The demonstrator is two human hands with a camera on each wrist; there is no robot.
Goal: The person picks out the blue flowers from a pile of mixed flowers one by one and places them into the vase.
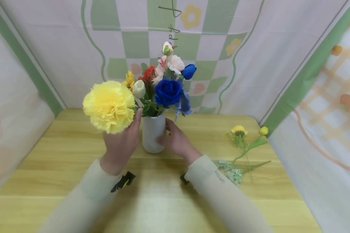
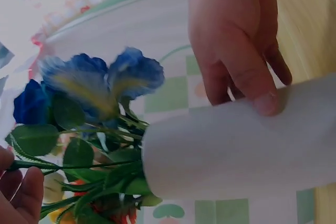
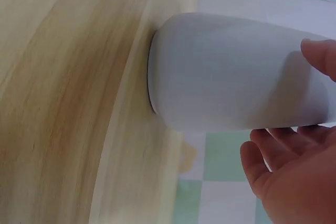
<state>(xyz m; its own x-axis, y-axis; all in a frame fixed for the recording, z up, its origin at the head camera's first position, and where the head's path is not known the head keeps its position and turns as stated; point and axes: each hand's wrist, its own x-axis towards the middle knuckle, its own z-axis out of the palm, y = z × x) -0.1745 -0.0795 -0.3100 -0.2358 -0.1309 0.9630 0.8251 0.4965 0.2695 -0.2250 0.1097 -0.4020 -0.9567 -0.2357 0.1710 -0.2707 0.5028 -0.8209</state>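
A white vase (image 1: 153, 136) stands upright on the table, holding artificial flowers: a blue rose (image 1: 168, 93), a white tulip (image 1: 139, 89), pink blooms (image 1: 175, 63) and several others. My right hand (image 1: 179, 142) grips the vase from the right, thumb on its near side and fingers round the back. My left hand (image 1: 121, 147) is left of the vase mouth, below a large yellow carnation (image 1: 109, 106). In the left wrist view, its fingertips (image 2: 32, 187) pinch a thin green stem (image 2: 84, 166) that runs toward the vase opening. Leaves hide where that stem ends.
On the right of the wooden table (image 1: 163, 200) lie a yellow flower (image 1: 239, 130), a yellow bud (image 1: 263, 130) on a leafy stem and a pale green sprig (image 1: 234, 175). A checked cloth (image 1: 160, 19) hangs behind the table, with more cloth at both sides.
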